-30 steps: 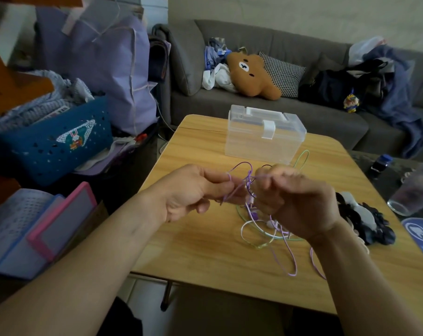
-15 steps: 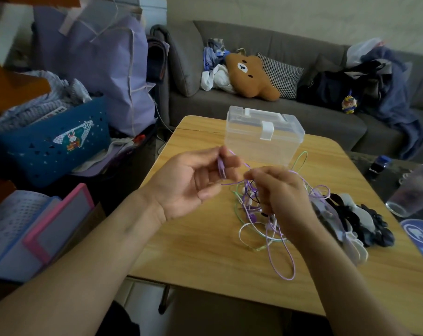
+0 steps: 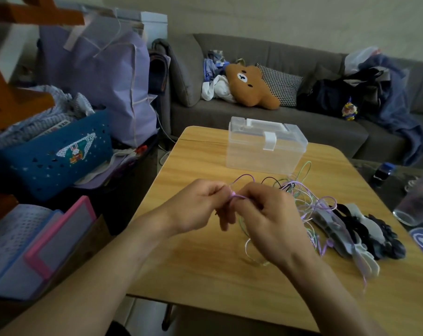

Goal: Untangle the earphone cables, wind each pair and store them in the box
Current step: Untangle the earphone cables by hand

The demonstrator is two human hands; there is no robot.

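Since half a second ago: your hands have closed together again over the near-centre of the table (image 3: 200, 263); the left palm, then turned up and open, now faces down with fingers curled.

Left hand (image 3: 200, 207): fingertips pinch the purple cable (image 3: 239, 196) at a small knot or loop. Right hand (image 3: 271, 219): fingers curled, pinching the same strand just beside the left's grip. Both hands touch at the fingertips. A short purple loop arcs up just behind them.

Tangle (image 3: 302, 204): purple, green and dark cables, still interlaced, trail from your right hand to the right and away, over the table and partly onto the black and white cloth items (image 3: 365, 229). Long axis of the bundle runs roughly left-near to right-far; the pinched strand lies about crosswise between your hands. One green loop reaches up beside the box.

Progress, judged: early. Untangling under way; no pair is separated or wound as far as visible.

Clear plastic box (image 3: 266, 146): beyond the tangle, lid shut, latch facing you, apparently empty. Opening, winding and storing all remain.
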